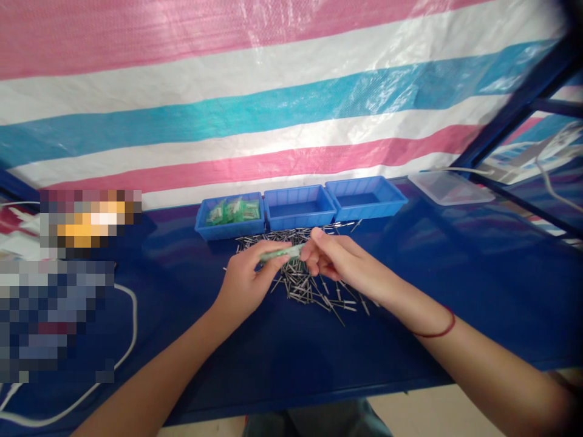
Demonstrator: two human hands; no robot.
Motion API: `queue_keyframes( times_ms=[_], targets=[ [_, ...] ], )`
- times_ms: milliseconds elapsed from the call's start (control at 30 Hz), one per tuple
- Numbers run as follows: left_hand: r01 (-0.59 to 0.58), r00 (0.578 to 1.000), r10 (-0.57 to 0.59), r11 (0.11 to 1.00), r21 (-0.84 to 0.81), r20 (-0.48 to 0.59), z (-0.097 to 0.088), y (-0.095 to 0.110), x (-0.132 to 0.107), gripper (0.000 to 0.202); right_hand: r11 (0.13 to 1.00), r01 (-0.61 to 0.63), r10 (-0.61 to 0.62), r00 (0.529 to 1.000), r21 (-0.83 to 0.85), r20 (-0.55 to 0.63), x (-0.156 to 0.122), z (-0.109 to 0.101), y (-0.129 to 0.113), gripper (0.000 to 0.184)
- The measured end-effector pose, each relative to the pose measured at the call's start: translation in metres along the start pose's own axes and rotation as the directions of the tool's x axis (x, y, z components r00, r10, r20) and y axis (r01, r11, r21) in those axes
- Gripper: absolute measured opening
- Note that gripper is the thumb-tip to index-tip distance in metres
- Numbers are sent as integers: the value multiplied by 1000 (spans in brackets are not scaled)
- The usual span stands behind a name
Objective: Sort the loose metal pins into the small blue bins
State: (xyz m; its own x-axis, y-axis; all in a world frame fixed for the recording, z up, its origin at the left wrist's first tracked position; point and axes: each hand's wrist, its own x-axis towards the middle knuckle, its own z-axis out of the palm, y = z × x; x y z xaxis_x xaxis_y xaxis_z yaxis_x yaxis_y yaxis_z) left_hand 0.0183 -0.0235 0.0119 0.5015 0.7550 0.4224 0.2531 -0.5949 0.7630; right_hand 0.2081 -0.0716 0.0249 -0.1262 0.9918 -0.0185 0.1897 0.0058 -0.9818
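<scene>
My left hand [248, 276] and my right hand [330, 258] meet above a heap of small metal pins [310, 285] on a dark blue table [432, 291]. Together they pinch a small greenish packet [282, 254], the left hand closed round its left end and the right hand's fingers closed on its right end. A thin red cord circles my right wrist. What is inside the packet is too small to make out.
Three blue bins stand in a row behind the pins: the left bin [230, 226] holds green packets, while the middle bin [298, 209] and right bin [364, 200] look bare. A clear lid [449, 188] lies far right. A white cable [130, 340] loops at left. Striped tarp hangs behind.
</scene>
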Motion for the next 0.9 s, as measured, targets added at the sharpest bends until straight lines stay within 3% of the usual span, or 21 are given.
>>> queue_keyframes(
  times_ms=[100, 167, 233, 300, 333, 400, 433, 500, 567, 633, 700, 800, 900],
  targets=[
    [-304, 952, 289, 932, 197, 102, -1, 5, -3, 21, 931, -193, 146, 975, 310, 166, 1, 4, -1, 45],
    [-375, 926, 347, 891, 256, 148, 0, 7, -5, 26, 889, -201, 139, 975, 412, 174, 0, 5, -1, 35],
    [-374, 927, 352, 893, 250, 129, 1, 6, -7, 49, 895, -135, 95, 989, 425, 114, -1, 5, 0, 30],
    [-289, 957, 286, 939, 184, 45, 2, 3, -8, 69, 951, 20, -8, 999, 308, -40, -1, 2, 2, 27],
    [-206, 978, 207, 972, 116, 5, 3, 2, -7, 69, 975, 127, -99, 983, 183, -152, -2, 1, 3, 25],
    [45, 999, -43, 994, -101, 19, 4, 1, -6, 59, 927, 332, -371, 879, -174, -300, -2, -1, 5, 15],
    [187, 982, -173, 955, -230, 79, 5, 1, -5, 57, 845, 409, -511, 809, -346, -292, -3, -1, 6, 9],
    [404, 914, -346, 806, -432, 210, 8, 4, -3, 62, 647, 520, -698, 698, -558, -159, -3, -1, 6, 9],
    [478, 877, -416, 711, -517, 238, 10, 6, 0, 56, 519, 601, -759, 651, -608, -4, -4, 0, 5, 15],
    [452, 886, -436, 733, -509, 159, 6, 5, 4, 41, 476, 629, -757, 648, -614, 77, -4, 2, 5, 16],
    [376, 912, -410, 825, -421, 10, -7, -3, 12, 32, 478, 612, -741, 666, -630, 86, -3, 2, 4, 19],
    [226, 920, -244, 970, -94, -306, -42, -26, 28, 32, 526, 545, -720, 694, -653, 0, -3, 2, 5, 26],
    [229, 897, -89, 931, 282, -434, -76, -55, 42, 37, 565, 504, -703, 708, -654, -62, -3, 2, 6, 32]
  ],
)
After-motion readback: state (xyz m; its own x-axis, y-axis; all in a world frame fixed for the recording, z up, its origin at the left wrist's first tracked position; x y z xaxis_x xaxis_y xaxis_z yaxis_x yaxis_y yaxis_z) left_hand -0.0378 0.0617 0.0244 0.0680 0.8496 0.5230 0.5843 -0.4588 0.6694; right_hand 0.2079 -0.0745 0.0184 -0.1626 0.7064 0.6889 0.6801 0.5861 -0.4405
